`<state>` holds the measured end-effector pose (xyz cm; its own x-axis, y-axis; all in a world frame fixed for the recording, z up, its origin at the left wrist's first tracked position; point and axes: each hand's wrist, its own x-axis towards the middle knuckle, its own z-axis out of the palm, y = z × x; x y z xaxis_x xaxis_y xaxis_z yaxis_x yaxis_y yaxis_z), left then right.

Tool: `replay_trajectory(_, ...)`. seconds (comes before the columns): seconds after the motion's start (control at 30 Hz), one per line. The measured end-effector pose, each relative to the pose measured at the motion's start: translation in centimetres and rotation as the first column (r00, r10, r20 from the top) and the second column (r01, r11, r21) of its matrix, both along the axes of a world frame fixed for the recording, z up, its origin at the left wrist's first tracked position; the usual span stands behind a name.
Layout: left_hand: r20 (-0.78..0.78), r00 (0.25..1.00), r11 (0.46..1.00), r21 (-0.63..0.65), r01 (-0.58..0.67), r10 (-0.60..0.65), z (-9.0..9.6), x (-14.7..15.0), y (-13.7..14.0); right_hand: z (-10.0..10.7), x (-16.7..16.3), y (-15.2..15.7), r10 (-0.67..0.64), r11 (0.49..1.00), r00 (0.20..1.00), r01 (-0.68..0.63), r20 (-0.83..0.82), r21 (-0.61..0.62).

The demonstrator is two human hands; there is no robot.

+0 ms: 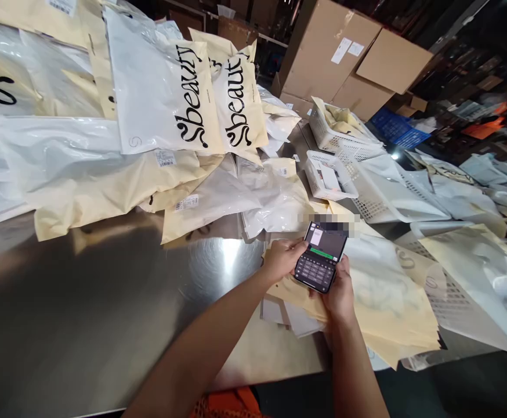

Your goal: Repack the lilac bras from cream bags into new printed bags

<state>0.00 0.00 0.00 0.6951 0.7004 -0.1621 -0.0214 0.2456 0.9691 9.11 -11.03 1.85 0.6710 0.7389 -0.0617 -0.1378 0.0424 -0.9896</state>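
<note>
Between both hands I hold a smartphone (317, 270), its lit screen facing me with a keypad across the lower half and a green strip above it. My left hand (282, 259) grips the phone's left edge, the thumb reaching toward the screen. Wrapped round the lower right side is my right hand (340, 293); some of its fingers are hidden behind the phone. Under the hands lies a stack of cream and clear plastic garment bags (393, 302). Flat white packets (294, 316) stick out below the wrists.
Packed bags with black lettering (162, 87) are heaped on the metal table (105, 302) at the left and back. A small white basket (329, 177) holds cards or papers. White crates (375, 197) with bags stand to the right, and cardboard boxes (323, 52) rise behind.
</note>
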Motion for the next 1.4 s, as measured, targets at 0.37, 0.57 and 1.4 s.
replay_trajectory(0.37, -0.096, 0.993, 0.998, 0.006, -0.07, 0.071, 1.4, -0.3, 0.0, -0.6, 0.3, -0.5, 0.069, 0.997, 0.996, -0.068, 0.055, -0.025)
replay_trajectory(0.57, -0.144, 0.987, 0.997, -0.022, -0.068, 0.064, 1.9, -0.7, 0.1, -0.5, 0.3, -0.5, 0.088, 0.995, 0.995, -0.086, 0.042, -0.042)
replay_trajectory(1.4, 0.097, 0.989, 0.987, -0.107, 0.12, -0.11, 0.5, -0.8, 0.9, -0.2, 0.1, 0.1, -0.067, 0.993, 0.997, 0.071, 0.047, -0.098)
